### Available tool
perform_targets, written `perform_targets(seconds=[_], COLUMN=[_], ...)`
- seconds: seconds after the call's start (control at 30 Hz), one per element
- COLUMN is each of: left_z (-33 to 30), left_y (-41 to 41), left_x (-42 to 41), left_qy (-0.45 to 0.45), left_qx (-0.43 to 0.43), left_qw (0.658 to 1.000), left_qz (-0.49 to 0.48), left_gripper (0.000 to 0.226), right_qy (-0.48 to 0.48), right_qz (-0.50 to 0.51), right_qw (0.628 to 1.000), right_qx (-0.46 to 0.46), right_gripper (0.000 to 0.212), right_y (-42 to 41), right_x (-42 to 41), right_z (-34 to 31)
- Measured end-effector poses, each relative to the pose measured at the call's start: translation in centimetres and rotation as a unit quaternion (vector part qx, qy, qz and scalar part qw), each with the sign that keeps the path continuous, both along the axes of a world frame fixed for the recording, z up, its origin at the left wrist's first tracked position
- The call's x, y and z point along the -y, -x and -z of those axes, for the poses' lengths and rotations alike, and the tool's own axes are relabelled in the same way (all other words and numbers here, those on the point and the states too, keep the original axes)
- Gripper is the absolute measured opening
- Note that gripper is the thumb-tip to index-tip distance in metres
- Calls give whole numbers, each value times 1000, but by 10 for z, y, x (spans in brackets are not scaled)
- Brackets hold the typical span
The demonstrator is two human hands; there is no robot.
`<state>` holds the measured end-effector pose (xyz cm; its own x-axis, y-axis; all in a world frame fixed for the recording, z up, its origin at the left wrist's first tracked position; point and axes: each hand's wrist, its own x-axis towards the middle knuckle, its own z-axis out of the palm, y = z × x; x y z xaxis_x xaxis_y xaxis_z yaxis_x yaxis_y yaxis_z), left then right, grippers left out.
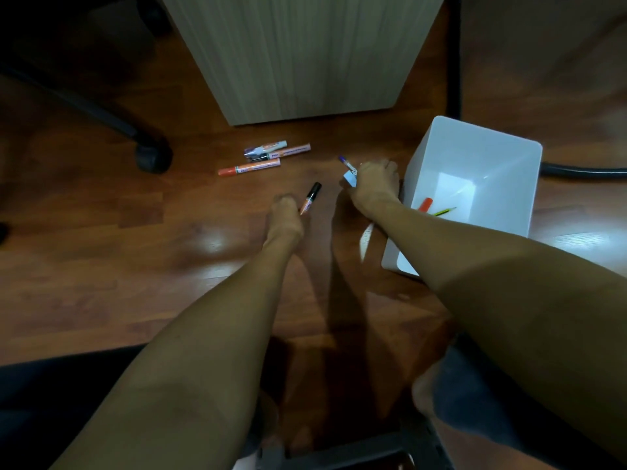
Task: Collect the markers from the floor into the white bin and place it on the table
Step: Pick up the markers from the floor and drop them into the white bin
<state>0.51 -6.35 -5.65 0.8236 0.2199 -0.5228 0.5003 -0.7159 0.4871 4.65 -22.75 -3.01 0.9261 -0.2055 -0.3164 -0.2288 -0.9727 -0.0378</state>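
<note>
Both hands grip markers: left hand (286, 212) clamps a black-capped marker (310, 198), right hand (375, 179) a purple-tipped marker (347, 167), white bin (475, 157) just beyond the right fingers.

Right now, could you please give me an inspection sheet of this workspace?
Surface: brown wooden floor, glossy, with light glare.
Job's things: white bin upright on the floor at the right, an orange marker and a thin pencil inside; a cluster of markers loose on the floor near the cabinet.
Clutter: nothing seen.
Grippers: left hand holds a black-capped marker; right hand holds a purple-tipped marker beside the bin.
Cables: dark hose or cable behind the bin.
Surroundings: pale wood cabinet; chair caster at the left.
</note>
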Motion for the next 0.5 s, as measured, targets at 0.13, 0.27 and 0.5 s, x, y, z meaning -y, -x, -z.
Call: perform_targets(seconds=[0.13, 0.27, 0.5], left_z=[-17, -57, -165], left_y=[-7, -10, -10], left_x=[3, 16, 60], left_qy=[35, 63, 66], left_qx=[15, 53, 159], left_qw=[999, 996, 985], left_qz=[-36, -31, 18], left_gripper=[33, 29, 21], right_qy=[-2, -15, -96], right_qz=[-34, -49, -7], right_qw=[999, 998, 991], right_qx=[12, 28, 88], right_gripper=[65, 58, 49], right_y=[3, 1, 7], right_x=[2, 6, 36], right_z=[-19, -60, -155])
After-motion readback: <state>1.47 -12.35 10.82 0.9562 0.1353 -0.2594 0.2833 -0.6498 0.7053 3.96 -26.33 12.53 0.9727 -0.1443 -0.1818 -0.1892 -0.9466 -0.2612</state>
